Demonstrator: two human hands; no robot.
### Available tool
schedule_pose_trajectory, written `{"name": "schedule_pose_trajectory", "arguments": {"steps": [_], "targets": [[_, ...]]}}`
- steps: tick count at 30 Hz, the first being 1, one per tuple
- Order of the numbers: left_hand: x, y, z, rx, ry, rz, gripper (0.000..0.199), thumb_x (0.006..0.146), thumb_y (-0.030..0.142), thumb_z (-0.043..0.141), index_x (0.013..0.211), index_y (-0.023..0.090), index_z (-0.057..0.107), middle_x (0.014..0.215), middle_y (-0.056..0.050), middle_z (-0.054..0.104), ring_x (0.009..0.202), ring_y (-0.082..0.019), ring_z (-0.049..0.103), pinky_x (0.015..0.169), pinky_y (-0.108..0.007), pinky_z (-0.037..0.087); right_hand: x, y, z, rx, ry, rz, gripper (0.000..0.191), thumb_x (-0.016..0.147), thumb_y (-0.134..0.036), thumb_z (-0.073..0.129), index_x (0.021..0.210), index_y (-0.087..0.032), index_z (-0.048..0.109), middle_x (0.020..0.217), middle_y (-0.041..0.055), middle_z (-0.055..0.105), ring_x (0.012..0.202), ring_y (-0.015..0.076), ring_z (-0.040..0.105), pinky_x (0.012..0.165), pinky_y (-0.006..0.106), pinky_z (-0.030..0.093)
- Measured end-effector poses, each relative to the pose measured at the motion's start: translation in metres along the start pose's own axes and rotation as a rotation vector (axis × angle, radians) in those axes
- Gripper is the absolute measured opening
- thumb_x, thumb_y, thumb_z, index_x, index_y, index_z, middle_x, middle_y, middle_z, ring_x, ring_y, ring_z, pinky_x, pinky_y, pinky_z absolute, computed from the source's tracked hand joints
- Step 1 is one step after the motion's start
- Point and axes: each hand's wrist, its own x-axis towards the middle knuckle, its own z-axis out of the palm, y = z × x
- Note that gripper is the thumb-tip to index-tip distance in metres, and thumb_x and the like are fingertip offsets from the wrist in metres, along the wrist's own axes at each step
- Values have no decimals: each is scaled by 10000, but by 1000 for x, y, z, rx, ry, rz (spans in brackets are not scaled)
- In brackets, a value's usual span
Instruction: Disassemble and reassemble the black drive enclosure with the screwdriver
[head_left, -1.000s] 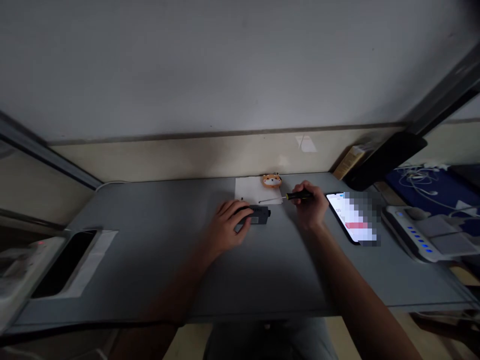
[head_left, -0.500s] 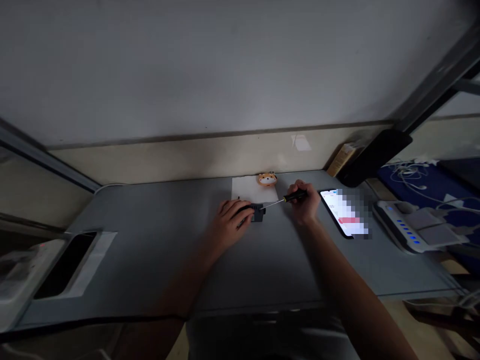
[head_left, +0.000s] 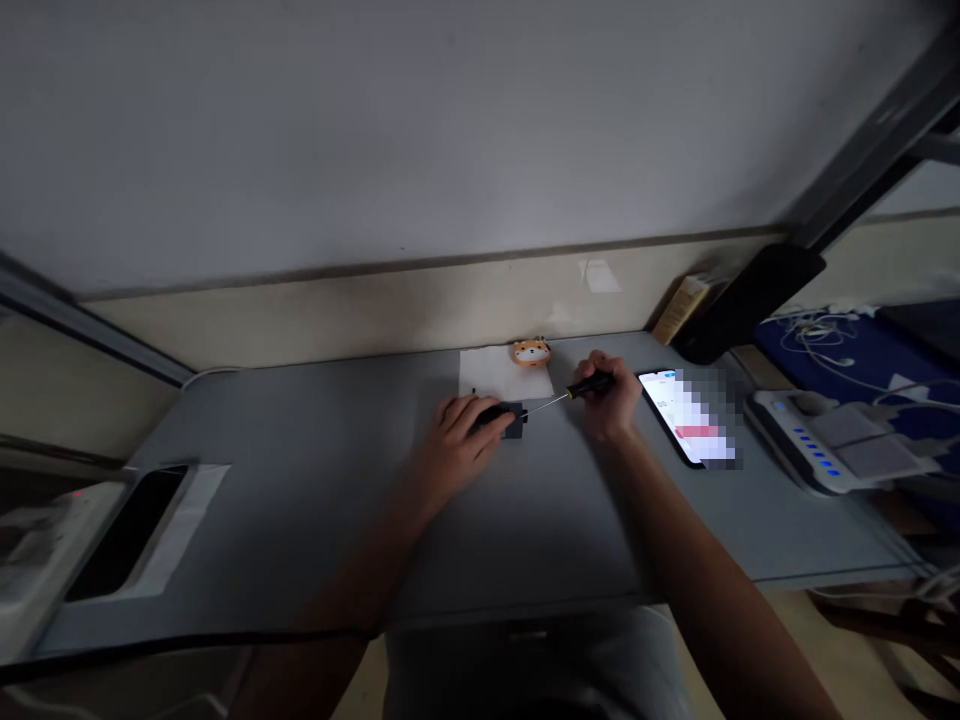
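My left hand (head_left: 459, 440) is closed on a small dark device (head_left: 514, 422) on the grey table, its fingers covering the device's left part. The black handle of a screwdriver (head_left: 591, 386) is gripped in my right hand (head_left: 611, 400). Its thin metal shaft points left, and the tip is at the device near my left fingertips; exact contact is too small to tell. Behind the device lies a white sheet of paper (head_left: 491, 371), with an orange animal-faced object (head_left: 532, 352) at its right end.
A lit phone (head_left: 679, 425) lies right of my right hand, beside a white power strip (head_left: 806, 440). A black cylindrical object (head_left: 750, 305) and a yellowish box (head_left: 681, 310) stand at the back right. A dark phone-like slab (head_left: 131, 530) rests at the left.
The view has shifted slightly. My left fingers have moved a little over the device, covering more of it. The screwdriver remains in my right hand at nearly the same angle.
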Motion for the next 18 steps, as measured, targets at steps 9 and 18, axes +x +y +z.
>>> {"name": "schedule_pose_trajectory", "arguments": {"steps": [9,18], "targets": [[3,3,-7,-36,-122,6,366,1008,96,525,1293,256,689,1241,-72,762,1135,-232,669,1019,-399,486,3,6,2,-273,142,51,372,710,-585,672,652,-235,562,601,-29,526,517,106,410,449,250,302],[0,4,-5,-159,-6,-114,295,986,137,560,1229,224,703,1134,-71,773,1022,-217,716,920,-373,583,-13,24,12,-568,-311,-9,462,783,-698,687,810,-236,700,838,30,714,813,195,620,795,326,516]]}}
